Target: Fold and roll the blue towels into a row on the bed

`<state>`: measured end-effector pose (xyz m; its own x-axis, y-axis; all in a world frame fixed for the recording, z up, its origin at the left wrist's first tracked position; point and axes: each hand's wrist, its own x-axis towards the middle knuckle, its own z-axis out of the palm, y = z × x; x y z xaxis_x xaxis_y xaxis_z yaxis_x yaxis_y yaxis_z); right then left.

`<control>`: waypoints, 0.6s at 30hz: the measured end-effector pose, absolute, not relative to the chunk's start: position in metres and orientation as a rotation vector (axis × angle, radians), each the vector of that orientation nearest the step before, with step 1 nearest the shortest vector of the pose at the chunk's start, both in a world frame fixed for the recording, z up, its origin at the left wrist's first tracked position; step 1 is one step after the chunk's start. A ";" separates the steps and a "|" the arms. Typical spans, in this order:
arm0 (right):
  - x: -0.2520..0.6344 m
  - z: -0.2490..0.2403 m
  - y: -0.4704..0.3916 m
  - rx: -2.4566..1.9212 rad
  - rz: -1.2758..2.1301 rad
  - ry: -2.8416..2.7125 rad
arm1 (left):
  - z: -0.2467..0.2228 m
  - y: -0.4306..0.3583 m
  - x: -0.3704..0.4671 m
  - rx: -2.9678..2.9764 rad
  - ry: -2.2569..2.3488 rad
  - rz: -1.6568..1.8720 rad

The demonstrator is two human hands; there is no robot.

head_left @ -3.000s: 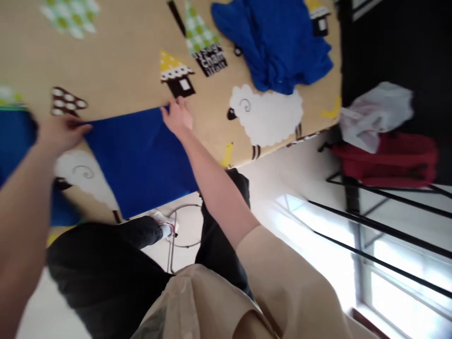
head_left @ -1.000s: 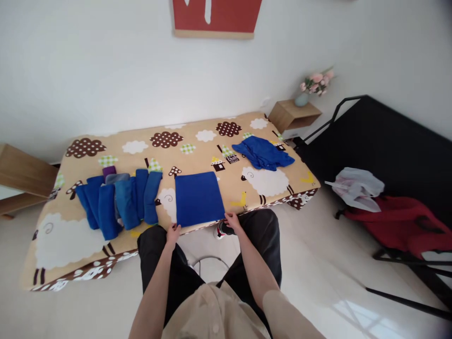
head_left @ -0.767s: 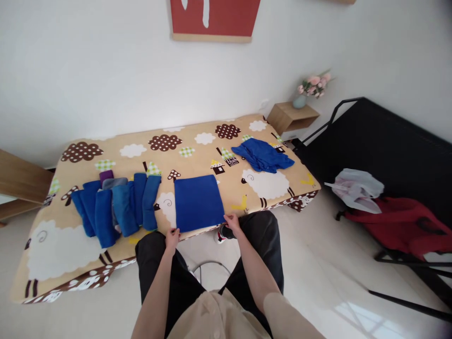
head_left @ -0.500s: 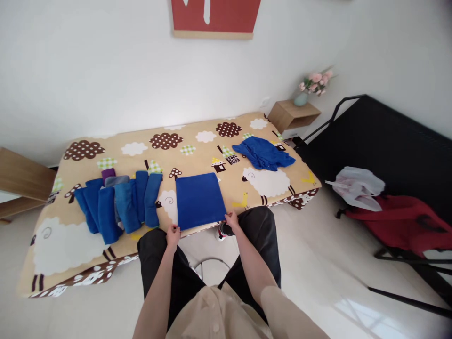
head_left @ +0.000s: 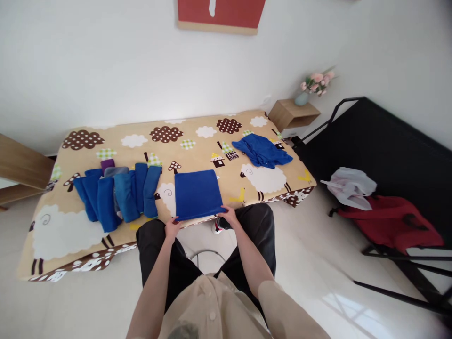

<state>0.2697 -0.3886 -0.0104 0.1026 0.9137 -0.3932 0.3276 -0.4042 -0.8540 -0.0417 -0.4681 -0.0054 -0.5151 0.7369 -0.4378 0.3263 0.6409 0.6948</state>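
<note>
Shirt, beige, buttoned (head_left: 212, 301), and trousers, black (head_left: 256, 230), worn by the seated person. Left hand (head_left: 171, 228): fingers gripping the near left corner of a flat blue cloth (head_left: 198, 193). Right hand (head_left: 230, 216): fingers gripping the near right corner of the same piece. The cloth, roughly square, lies at the near edge of a bed with a beige cover (head_left: 134, 155), printed with sheep, clouds and houses. Left of it, well apart: a group of rolled cloths (head_left: 107, 202), mostly blue, laid side by side, one grey among them; a purple roll (head_left: 108, 164) at their far end. To the right: a red bag (head_left: 395, 223), a white plastic bag (head_left: 351, 187) beside it, both against a black panel (head_left: 381, 146). Farther on the bed, right: one blue crumpled cloth (head_left: 263, 150). Beyond: wooden nightstand (head_left: 293, 107), bearing a pale vase (head_left: 301, 99) of pink flowers (head_left: 318, 81). On the wall: a red hanging (head_left: 221, 12), cut off above.
</note>
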 end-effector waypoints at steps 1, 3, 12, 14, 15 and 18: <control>0.271 -0.010 -0.388 -1.795 1.288 -1.249 | -0.006 -0.467 -0.042 0.845 2.110 0.711; 0.273 -0.012 -0.388 -1.795 1.244 -1.303 | -0.007 -0.464 -0.043 0.894 2.104 0.716; 0.272 -0.022 -0.364 -1.729 0.997 -1.312 | -0.017 -0.439 -0.053 0.931 2.126 0.881; 0.269 -0.025 -0.357 -1.611 1.083 -1.231 | -0.025 -0.434 -0.053 0.826 2.020 1.008; 0.267 -0.027 -0.354 -1.562 1.149 -1.180 | -0.029 -0.432 -0.052 0.774 1.962 1.059; 0.262 -0.036 -0.350 -1.498 1.257 -1.062 | -0.039 -0.428 -0.050 0.692 1.869 1.122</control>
<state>0.2624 -0.3496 -0.0364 0.1204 0.9650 -0.2329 0.0687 -0.2422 -0.9678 -0.0504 -0.4279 -0.0389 -0.5045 0.7797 -0.3708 0.0394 0.4498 0.8922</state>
